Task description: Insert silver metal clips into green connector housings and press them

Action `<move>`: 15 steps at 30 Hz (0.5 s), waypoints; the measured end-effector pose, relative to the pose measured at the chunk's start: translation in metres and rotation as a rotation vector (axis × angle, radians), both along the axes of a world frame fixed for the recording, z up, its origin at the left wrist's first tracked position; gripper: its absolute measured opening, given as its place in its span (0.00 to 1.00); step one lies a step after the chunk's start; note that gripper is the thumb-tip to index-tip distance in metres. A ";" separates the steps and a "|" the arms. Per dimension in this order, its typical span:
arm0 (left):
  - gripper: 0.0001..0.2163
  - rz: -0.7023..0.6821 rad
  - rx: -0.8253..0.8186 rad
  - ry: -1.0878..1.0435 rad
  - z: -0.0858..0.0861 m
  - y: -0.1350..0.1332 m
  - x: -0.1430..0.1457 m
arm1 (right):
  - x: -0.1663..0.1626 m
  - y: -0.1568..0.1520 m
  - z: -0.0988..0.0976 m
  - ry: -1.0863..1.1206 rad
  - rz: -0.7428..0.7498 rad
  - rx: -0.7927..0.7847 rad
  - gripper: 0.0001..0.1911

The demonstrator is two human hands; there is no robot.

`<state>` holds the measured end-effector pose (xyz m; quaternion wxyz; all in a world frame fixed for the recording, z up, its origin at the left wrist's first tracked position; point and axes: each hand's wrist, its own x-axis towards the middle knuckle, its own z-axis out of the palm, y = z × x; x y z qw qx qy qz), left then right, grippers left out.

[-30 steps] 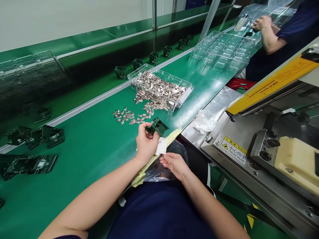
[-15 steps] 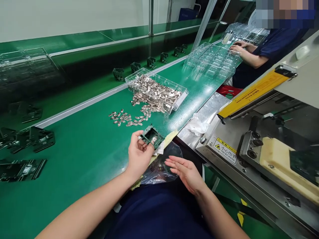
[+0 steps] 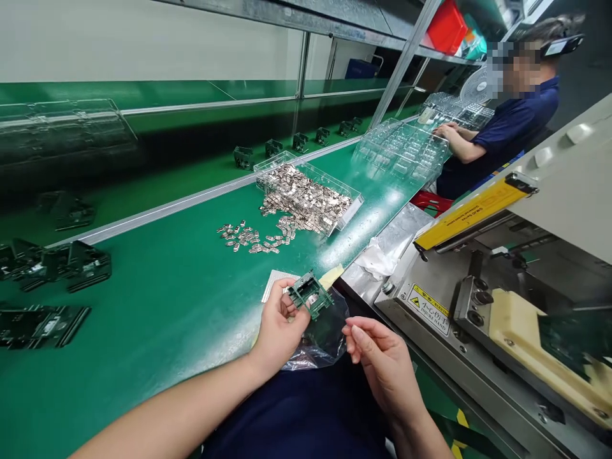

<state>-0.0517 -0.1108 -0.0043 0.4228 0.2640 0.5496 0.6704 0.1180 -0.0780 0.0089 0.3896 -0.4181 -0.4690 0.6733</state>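
My left hand (image 3: 280, 328) is closed on a small dark green plastic frame part (image 3: 310, 295), held just above the near edge of the green belt (image 3: 157, 299). My right hand (image 3: 382, 363) hovers to the right of it, fingers curled and pinched together; anything between them is too small to make out. Under the part lie a white ribbed strip (image 3: 273, 282) and a clear plastic bag (image 3: 325, 338). Several small silver metal clips (image 3: 248, 236) lie loose on the belt ahead, spilling from a clear tray of clips (image 3: 308, 194).
Dark plastic frames (image 3: 52, 268) lie at the left of the belt, and more (image 3: 296, 141) stand in a row at the back. Clear blister trays (image 3: 401, 150) sit far right, where a person in blue (image 3: 502, 121) works. A press machine (image 3: 516, 268) with a warning label stands at my right.
My left hand has brought the green part nearer to me, off the white strip. My right hand went from open and flat to pinched. The view has tilted up.
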 end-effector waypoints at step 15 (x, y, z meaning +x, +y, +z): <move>0.18 -0.076 -0.014 -0.086 0.001 -0.007 0.016 | -0.033 0.006 -0.003 -0.343 -0.191 0.811 0.07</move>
